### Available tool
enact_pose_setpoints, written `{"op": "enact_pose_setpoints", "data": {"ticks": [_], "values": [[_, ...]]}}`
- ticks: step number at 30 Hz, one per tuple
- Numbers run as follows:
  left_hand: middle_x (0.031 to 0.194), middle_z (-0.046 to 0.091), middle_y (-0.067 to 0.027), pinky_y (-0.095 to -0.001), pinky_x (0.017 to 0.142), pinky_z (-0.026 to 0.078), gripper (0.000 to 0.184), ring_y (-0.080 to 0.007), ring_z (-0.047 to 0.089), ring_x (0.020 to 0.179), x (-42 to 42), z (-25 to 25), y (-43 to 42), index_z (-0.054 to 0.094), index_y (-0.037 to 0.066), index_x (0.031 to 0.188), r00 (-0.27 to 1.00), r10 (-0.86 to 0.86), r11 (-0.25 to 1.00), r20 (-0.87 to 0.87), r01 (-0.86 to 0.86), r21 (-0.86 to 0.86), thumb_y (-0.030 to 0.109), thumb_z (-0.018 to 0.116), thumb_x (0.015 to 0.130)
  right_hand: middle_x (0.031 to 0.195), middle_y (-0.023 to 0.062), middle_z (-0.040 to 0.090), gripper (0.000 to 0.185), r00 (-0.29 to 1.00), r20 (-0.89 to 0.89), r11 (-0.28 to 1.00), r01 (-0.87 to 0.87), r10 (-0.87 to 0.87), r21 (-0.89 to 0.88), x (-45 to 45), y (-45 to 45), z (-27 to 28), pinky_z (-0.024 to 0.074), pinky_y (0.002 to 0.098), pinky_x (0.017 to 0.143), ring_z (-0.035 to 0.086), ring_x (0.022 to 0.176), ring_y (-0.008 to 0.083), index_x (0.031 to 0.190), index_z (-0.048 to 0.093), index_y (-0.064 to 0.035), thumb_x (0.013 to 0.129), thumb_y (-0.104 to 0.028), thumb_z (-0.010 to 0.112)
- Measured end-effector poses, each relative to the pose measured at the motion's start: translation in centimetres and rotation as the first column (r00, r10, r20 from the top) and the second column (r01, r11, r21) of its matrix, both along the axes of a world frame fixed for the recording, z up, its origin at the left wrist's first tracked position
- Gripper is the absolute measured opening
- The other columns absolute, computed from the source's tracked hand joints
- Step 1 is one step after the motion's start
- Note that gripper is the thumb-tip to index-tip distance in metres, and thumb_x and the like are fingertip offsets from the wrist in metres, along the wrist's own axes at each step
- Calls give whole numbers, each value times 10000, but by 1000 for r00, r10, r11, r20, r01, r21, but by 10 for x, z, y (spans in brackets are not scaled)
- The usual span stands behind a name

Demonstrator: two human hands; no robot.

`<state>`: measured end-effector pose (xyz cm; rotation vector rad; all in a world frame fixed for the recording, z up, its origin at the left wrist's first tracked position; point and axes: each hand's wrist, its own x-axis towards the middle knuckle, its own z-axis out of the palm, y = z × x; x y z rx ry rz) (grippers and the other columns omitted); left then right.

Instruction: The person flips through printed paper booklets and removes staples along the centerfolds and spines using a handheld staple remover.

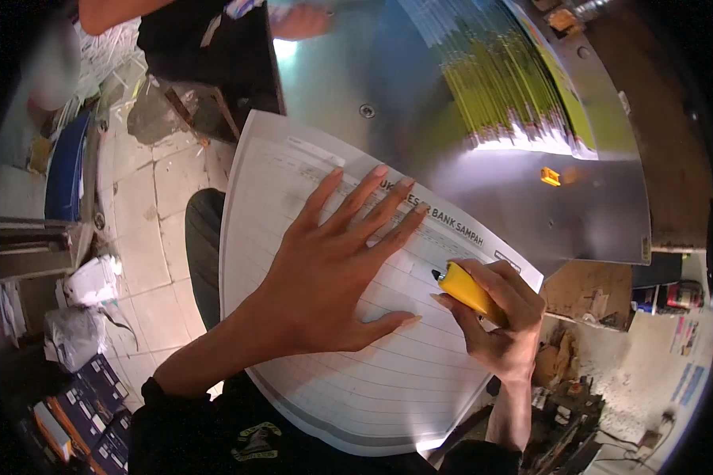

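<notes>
A large white sheet, or a thin stack of sheets, of printed ruled paper [372, 380] lies partly on the metal table and reaches over my lap. Its heading reads in part "BANK SAMPAH". My left hand [333, 269] rests flat on the paper with the fingers spread, covering part of the heading. At the paper's right side, my right hand [499, 317] is closed around a yellow hand tool [469, 291]. The tool has a small metal and dark tip pointing to the upper left. I cannot make out its exact kind.
The metal table [594, 210] carries a fanned stack of green-and-white booklets [515, 87] and a small yellow piece [550, 176]. A person's hand [301, 21] is at the far edge. Left are floor tiles [142, 237], a plastic bag [75, 336] and dark boxes [95, 404].
</notes>
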<state>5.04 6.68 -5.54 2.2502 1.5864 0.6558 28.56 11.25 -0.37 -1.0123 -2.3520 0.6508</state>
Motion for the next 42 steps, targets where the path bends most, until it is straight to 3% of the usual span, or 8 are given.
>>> {"op": "enact_pose_setpoints", "data": {"ticks": [9,11,14,18,25,33,40,42], "values": [[1653,318,-136,-559,1279,35,923,-307,189,1571,-2,-13,-1,402,124,1565,987,-10,1000,161,11,-4,654,670,858,896,136,726,453,986,158,998,-55,57,-14,-10,11,-2,541,315,623,714,744,224,1142,753,-26,707,34,865],[1620,357,-197,-568,1279,-10,860,-355,175,1568,-2,-18,0,457,3,1502,981,-48,997,189,36,66,618,571,911,879,128,716,448,982,174,997,-71,71,-6,-10,14,-4,538,318,620,707,733,223,1137,754,-26,706,36,857],[1619,358,-195,-573,1278,-1,859,-357,179,1566,-2,-18,1,453,-4,1502,975,-47,998,215,36,53,618,555,919,861,118,703,432,974,214,997,-77,73,9,-14,14,0,533,323,615,699,722,220,1128,755,-28,709,39,840],[1620,358,-192,-574,1276,5,863,-356,189,1564,-1,-18,2,447,-7,1506,976,-39,998,214,29,50,625,540,926,863,119,696,407,953,294,996,-87,74,31,-16,14,5,530,327,607,698,713,227,1122,755,-35,726,37,816],[1607,388,-141,-576,1275,80,897,-327,250,1548,0,-18,2,450,54,1508,961,-27,1000,275,23,15,584,701,829,862,116,690,460,946,318,993,-97,69,74,-12,13,2,531,337,605,700,716,245,1140,746,-28,690,44,801],[1616,381,-124,-587,1271,78,890,-317,253,1549,2,-16,3,460,63,1503,962,-31,999,273,36,-11,584,704,824,971,129,728,509,904,345,933,-323,254,159,-5,27,-1,552,330,637,719,781,243,1171,734,-11,672,29,823],[1616,384,-113,-587,1269,92,912,-310,255,1548,2,-14,3,466,84,1504,968,-19,998,250,32,-46,590,730,793,1015,137,729,494,944,275,965,-224,181,135,-6,17,-12,585,319,692,747,835,241,1172,729,4,689,28,826],[1616,386,-110,-587,1268,98,914,-308,255,1547,2,-12,3,468,88,1503,969,-20,998,248,33,-49,586,738,787,1006,173,724,377,947,281,982,-180,155,65,-12,14,-8,546,321,749,692,853,251,1166,707,72,806,-7,788]]}}
